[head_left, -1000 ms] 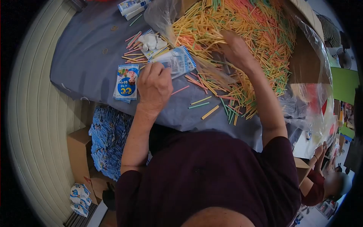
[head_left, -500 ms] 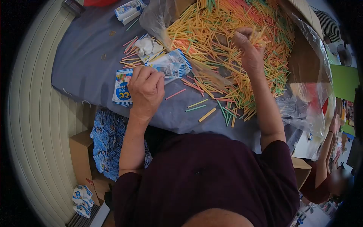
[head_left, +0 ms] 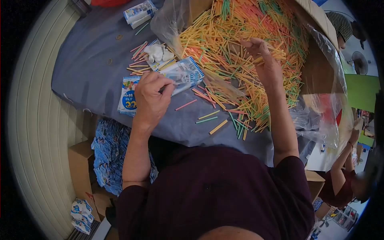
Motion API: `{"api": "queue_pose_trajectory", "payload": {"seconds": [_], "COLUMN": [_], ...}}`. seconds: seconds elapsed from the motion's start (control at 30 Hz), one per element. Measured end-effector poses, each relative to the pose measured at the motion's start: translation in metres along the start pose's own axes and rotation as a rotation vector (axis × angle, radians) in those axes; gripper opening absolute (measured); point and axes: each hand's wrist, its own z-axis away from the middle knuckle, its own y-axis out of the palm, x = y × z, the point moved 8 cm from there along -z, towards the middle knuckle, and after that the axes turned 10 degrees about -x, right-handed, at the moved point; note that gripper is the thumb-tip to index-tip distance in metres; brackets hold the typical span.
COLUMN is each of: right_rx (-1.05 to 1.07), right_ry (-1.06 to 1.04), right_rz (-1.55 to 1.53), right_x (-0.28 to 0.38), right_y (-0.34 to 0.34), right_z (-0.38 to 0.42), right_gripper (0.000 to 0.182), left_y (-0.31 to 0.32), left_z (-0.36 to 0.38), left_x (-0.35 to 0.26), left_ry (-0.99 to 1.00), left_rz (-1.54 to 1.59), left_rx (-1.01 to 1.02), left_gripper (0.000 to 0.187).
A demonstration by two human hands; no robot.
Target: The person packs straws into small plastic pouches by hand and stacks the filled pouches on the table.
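Note:
My left hand (head_left: 151, 98) is closed in a pinch at the near edge of a clear blue-and-white packet (head_left: 187, 76); the fingertips are partly hidden. Beside it lies a printed blue packet (head_left: 127, 97), partly under the hand. My right hand (head_left: 265, 60) is raised over a large heap of thin coloured sticks (head_left: 224, 36), its fingers apart and slightly bent. Yellow sticks show right behind its palm. A crumpled white wad (head_left: 157, 53) rests on another packet behind my left hand.
Loose sticks (head_left: 208, 117) lie on the grey cloth (head_left: 96, 52). Small packs (head_left: 140, 13) stand at the back, with clear plastic (head_left: 166, 22) beside them. A box (head_left: 82, 164) with blue material is below left. Another person's arm (head_left: 340, 160) shows at right.
My right hand has opened from around a bunch of sticks. My left hand has stayed by the packets, its wrist slightly lower, and the clear packet lies flatter.

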Motion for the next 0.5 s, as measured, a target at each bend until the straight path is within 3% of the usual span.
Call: {"api": "queue_pose_trajectory", "payload": {"seconds": [0.03, 0.23, 0.37, 0.43, 0.5], "right_rx": [0.020, -0.022, -0.024, -0.402, -0.315], "right_ry": [0.003, 0.108, 0.309, 0.400, 0.405], "right_rz": [-0.169, -0.375, -0.559, -0.539, -0.584], "right_x": [0.003, 0.002, -0.023, -0.036, -0.040], "right_y": [0.000, 0.003, 0.003, -0.015, -0.025], "right_z": [-0.001, 0.005, 0.012, 0.019, 0.021], "right_gripper": [0.024, 0.010, 0.012, 0.020, 0.021], "left_y": [-0.003, 0.016, 0.034, 0.045, 0.049], "left_z": [-0.001, 0.000, 0.011, 0.019, 0.023], "left_x": [-0.001, -0.020, -0.035, -0.030, -0.033], "left_ry": [-0.022, -0.102, -0.218, -0.329, -0.310], "left_rz": [0.075, 0.436, 0.594, 0.696, 0.681], "left_rx": [-0.033, -0.038, 0.035, 0.057, 0.050], "left_gripper": [0.006, 0.010, 0.009, 0.009, 0.009]}}
